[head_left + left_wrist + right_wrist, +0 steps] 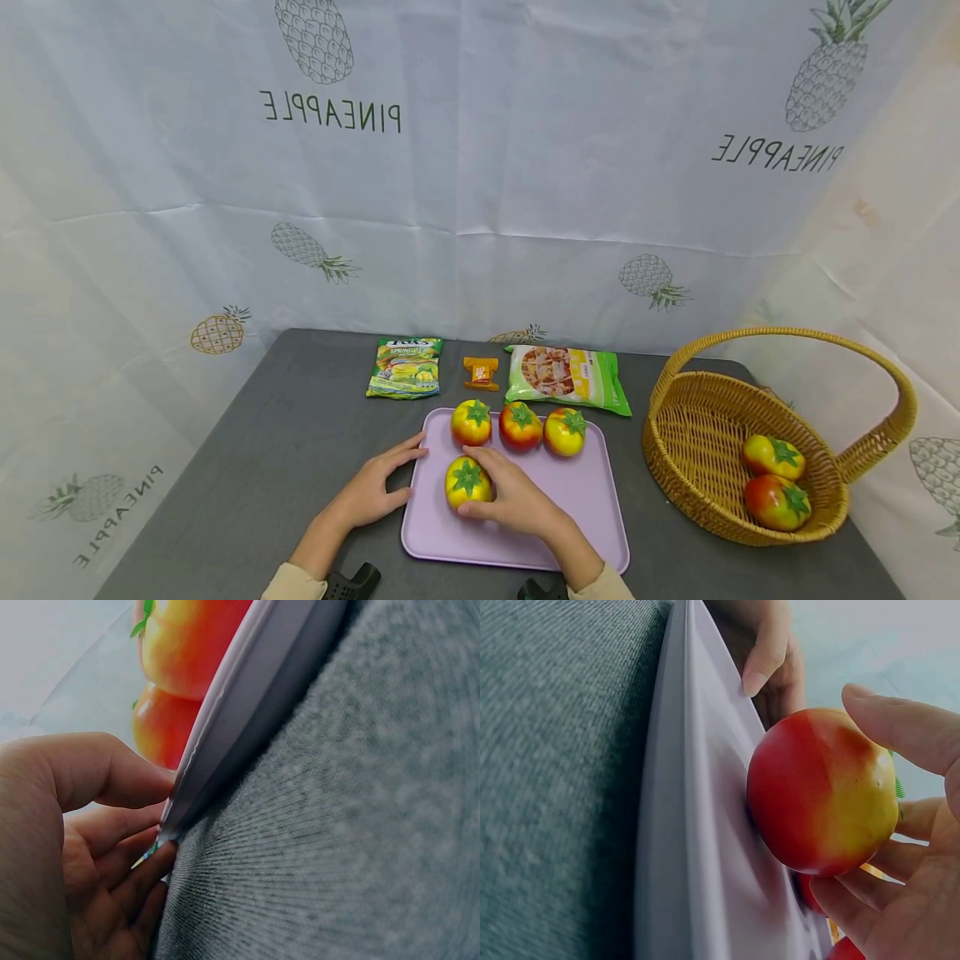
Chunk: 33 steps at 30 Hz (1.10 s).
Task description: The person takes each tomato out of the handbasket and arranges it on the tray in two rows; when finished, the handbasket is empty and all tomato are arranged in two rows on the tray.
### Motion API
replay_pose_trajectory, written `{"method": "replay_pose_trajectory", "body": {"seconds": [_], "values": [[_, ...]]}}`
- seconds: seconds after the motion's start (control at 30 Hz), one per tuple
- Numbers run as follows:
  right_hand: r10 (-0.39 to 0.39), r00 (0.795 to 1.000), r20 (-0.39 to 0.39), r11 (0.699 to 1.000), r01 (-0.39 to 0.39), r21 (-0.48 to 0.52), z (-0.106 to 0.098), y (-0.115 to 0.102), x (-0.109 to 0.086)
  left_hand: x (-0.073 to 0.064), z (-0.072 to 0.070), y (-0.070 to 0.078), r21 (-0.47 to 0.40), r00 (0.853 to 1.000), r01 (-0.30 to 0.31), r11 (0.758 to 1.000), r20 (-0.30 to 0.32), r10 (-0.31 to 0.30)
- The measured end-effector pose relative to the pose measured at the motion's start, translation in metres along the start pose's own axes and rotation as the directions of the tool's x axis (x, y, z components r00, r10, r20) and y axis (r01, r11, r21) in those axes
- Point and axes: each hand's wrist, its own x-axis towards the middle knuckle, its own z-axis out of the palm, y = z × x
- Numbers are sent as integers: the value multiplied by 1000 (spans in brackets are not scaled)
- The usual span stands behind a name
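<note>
Our right hand [513, 496] curls thumb and fingers round a red-and-yellow fruit [457, 492], which sits near the left edge of the tray [570, 521]. It looks light, stiff and sturdy, its gloss probably slippery, so we best take it round its widest sides, below the leafy cap [467, 476]. Our left hand [367, 492], fingers loosely extended, touches the tray's left edge.
</note>
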Motion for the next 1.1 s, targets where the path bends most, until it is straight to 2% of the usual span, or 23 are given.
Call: {"method": "replay_pose_trajectory", "body": {"seconds": [0.33, 0.83, 1.1], "values": [[10, 1000, 8, 1000, -9, -11, 1, 2, 1, 0, 0, 0, -7, 1000, -3, 1000, 3, 3], [-37, 999, -38, 997, 34, -65, -5, -5, -3, 0, 1, 0, 11, 1000, 1, 1000, -3, -1], [1, 998, -69, 999, -4, -37, -16, -9, -9, 0, 1, 0, 16, 1000, -11, 1000, -9, 11]]}}
